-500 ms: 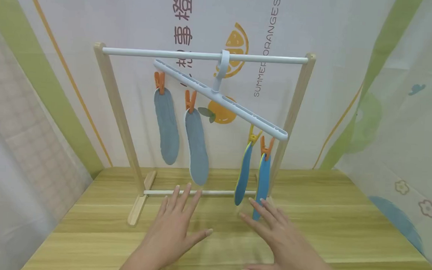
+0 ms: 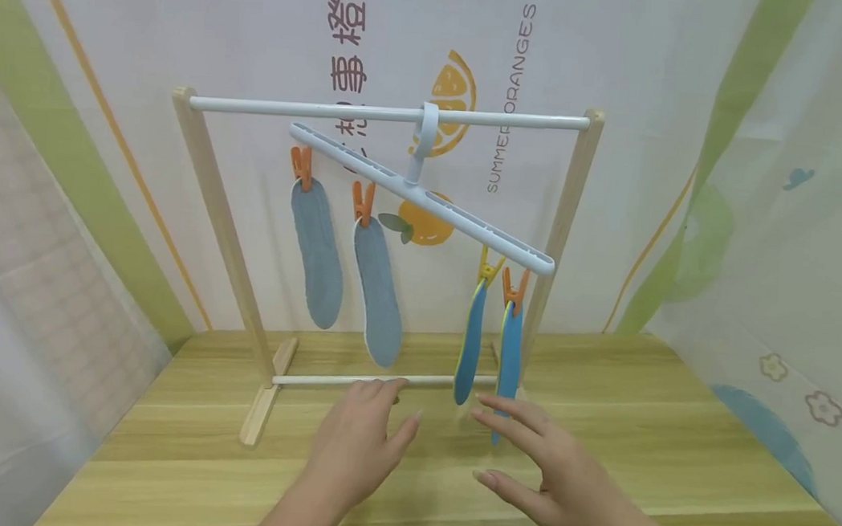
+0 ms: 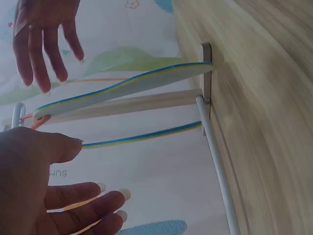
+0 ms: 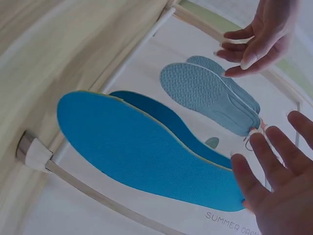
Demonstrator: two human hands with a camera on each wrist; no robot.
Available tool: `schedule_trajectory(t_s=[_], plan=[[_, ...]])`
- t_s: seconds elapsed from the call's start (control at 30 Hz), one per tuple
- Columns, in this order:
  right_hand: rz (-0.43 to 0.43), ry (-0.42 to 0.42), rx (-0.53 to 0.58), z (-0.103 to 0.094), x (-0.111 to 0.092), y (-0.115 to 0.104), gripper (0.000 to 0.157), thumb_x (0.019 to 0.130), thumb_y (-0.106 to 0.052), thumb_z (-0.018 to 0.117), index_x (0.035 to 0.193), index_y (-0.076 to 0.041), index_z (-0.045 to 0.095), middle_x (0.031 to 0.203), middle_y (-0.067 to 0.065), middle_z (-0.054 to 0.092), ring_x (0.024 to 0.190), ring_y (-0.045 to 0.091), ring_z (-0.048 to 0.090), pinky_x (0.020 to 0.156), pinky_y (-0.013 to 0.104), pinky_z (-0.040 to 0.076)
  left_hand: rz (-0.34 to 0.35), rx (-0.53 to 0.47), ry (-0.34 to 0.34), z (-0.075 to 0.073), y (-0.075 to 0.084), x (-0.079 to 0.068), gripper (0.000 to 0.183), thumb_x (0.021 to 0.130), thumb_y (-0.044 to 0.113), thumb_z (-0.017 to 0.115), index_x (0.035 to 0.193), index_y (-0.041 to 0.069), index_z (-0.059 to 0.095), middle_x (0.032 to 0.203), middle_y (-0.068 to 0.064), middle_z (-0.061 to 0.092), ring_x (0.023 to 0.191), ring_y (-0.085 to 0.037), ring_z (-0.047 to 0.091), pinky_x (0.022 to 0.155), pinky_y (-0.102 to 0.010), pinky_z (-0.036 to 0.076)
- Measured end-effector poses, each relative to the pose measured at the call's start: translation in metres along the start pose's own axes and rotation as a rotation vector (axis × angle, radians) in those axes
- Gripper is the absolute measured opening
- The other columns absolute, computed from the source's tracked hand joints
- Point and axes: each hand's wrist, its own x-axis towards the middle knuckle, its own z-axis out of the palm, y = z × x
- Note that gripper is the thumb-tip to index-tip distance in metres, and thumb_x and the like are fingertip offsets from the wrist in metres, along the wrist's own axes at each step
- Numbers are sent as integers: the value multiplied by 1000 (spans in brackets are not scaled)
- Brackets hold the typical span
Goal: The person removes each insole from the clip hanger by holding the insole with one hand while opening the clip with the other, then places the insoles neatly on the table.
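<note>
Both hands are in front of the rack and hold nothing. The left hand (image 2: 355, 444) hovers over the table, its fingers bent loosely forward, just below a grey-blue insole (image 2: 379, 293). Beside it hangs a second grey-blue insole (image 2: 317, 261). My right hand (image 2: 561, 465) has its fingers spread a little, the fingertips overlapping the lower end of a blue insole (image 2: 510, 345). Another blue insole (image 2: 469, 342) hangs to its left. Orange clothespins (image 2: 302, 167) and one yellow clothespin (image 2: 489, 269) clip the insoles under a white hanger (image 2: 481, 233), which tilts down to the right.
The hanger's hook (image 2: 428, 127) loops over the white top bar (image 2: 300, 109) of a wooden-post rack (image 2: 221, 219). A lower white bar (image 2: 312, 380) runs near the wood-grain table (image 2: 176, 473). Behind stands a printed curtain (image 2: 262, 28) with orange pictures.
The left hand's straight fingers have bent, and that hand has shifted slightly to the right. The right hand's fingers have drawn closer together. The hanger still tilts the same way.
</note>
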Motion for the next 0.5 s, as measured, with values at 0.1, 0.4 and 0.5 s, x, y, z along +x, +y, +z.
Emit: schedule_trajectory(t_s=[0.1,0.4,0.5], plan=[[-28,48,42,1,5,4,52,84,-20,73,133,-11,55,134,4,56,121,20,56,102,12,38,15,-18,4,4,7,3,34,88,38,66,110,13,66,99,2,70,92,-14,61,74,-32,52],[-17,169,73,1,16,9,42,83,-12,73,124,-12,61,122,2,64,112,16,61,96,13,44,8,-143,-21,25,20,8,49,88,53,61,119,15,63,105,2,69,94,-14,65,73,-34,54],[-7,205,77,0,20,10,40,84,-9,72,122,-11,62,118,3,66,109,16,63,94,14,45,-18,-240,-74,37,24,7,59,87,61,57,125,16,59,114,1,67,103,-17,64,80,-38,55]])
